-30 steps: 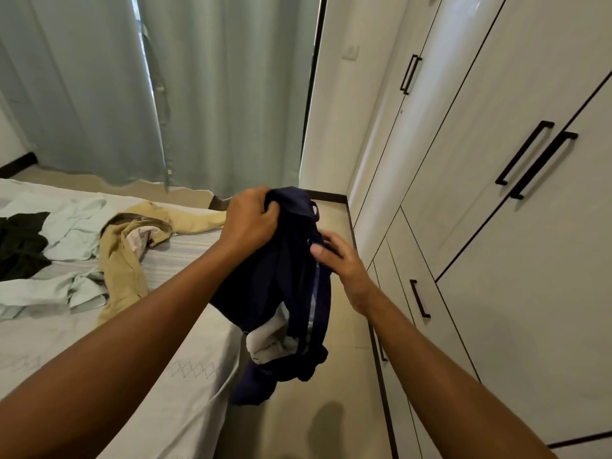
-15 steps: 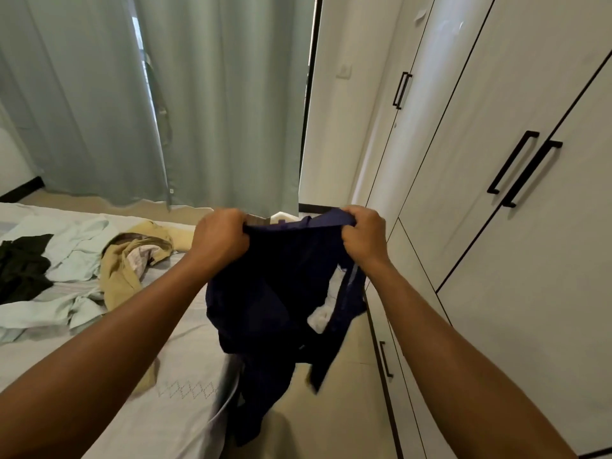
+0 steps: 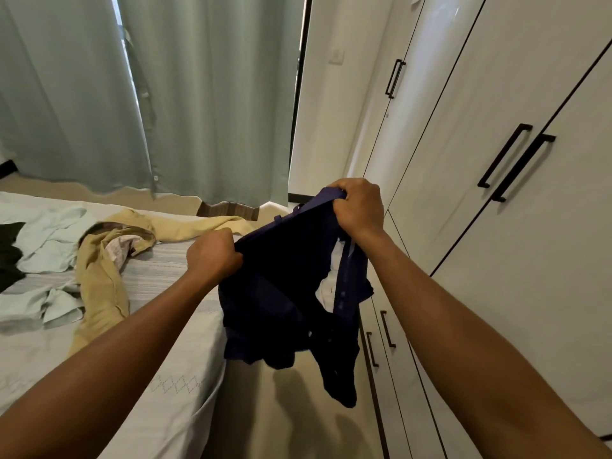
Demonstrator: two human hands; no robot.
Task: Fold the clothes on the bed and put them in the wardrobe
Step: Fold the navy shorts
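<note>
A navy garment [image 3: 284,293] with white lining hangs in the air between the bed and the wardrobe. My left hand [image 3: 213,253] grips its upper edge on the left. My right hand [image 3: 359,207] grips the same edge higher up on the right, so the edge slants. On the bed [image 3: 159,376] lie tan trousers [image 3: 102,283], a pale mint shirt [image 3: 46,240] and a black garment [image 3: 8,256] at the left edge. The white wardrobe [image 3: 496,226] fills the right side, its doors closed.
Mint curtains [image 3: 165,94] hang behind the bed. A narrow strip of beige floor [image 3: 281,419] runs between the bed and the wardrobe. Low drawers with black handles [image 3: 387,329] sit under the wardrobe doors.
My right hand took hold of the garment's top edge and rose with it. My left hand sank, and the garment spread open between them.
</note>
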